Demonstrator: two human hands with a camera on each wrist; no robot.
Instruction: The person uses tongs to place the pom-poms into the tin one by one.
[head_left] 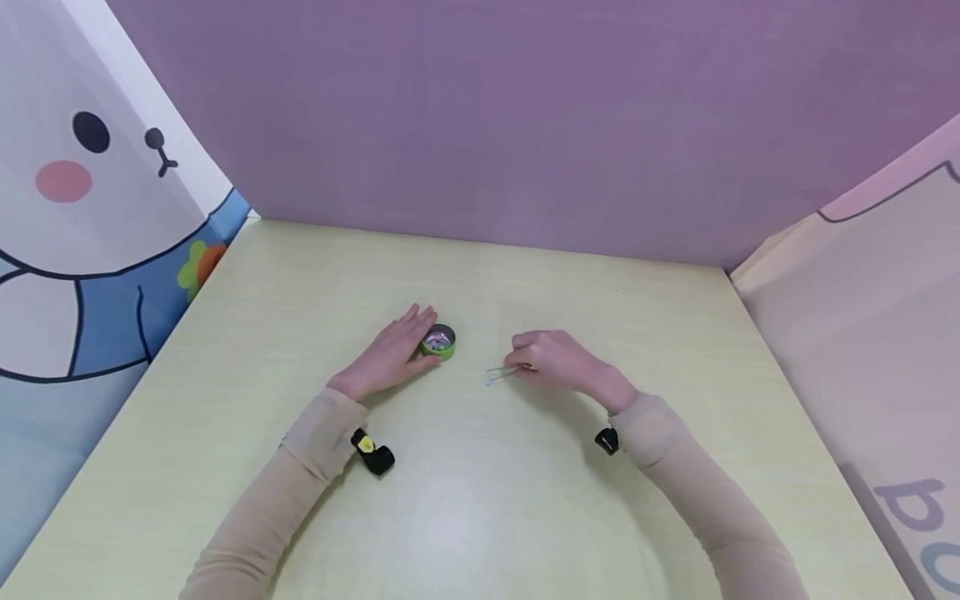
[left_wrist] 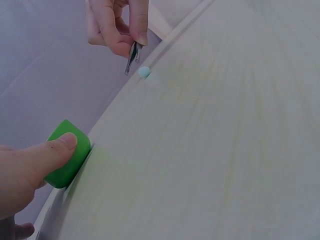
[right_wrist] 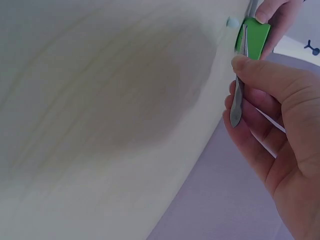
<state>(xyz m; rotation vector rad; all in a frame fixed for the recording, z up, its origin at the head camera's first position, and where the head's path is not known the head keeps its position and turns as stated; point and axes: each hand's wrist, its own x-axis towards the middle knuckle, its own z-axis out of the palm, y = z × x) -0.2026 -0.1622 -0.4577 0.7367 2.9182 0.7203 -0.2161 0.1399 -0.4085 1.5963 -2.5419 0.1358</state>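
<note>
A small round green container (head_left: 438, 342) stands open-topped in the middle of the pale table (head_left: 480, 517). My left hand (head_left: 420, 337) lies flat beside it, fingers straight, thumb (left_wrist: 62, 145) pressing against its green side (left_wrist: 67, 157). My right hand (head_left: 522, 365) pinches thin metal tweezers (head_left: 501, 372) between thumb and fingers, tips pointing left. A tiny pale blue bead (left_wrist: 144, 71) lies on the table just beyond the tweezer tips (left_wrist: 131, 60), apart from them. In the right wrist view the tweezers (right_wrist: 239, 95) point toward the container (right_wrist: 253, 37) and the bead (right_wrist: 232, 22).
A purple back wall (head_left: 480, 117) and printed side panels (head_left: 82, 208) enclose the table on three sides. Both arms wear beige sleeves, each with a black wrist camera (head_left: 372, 454).
</note>
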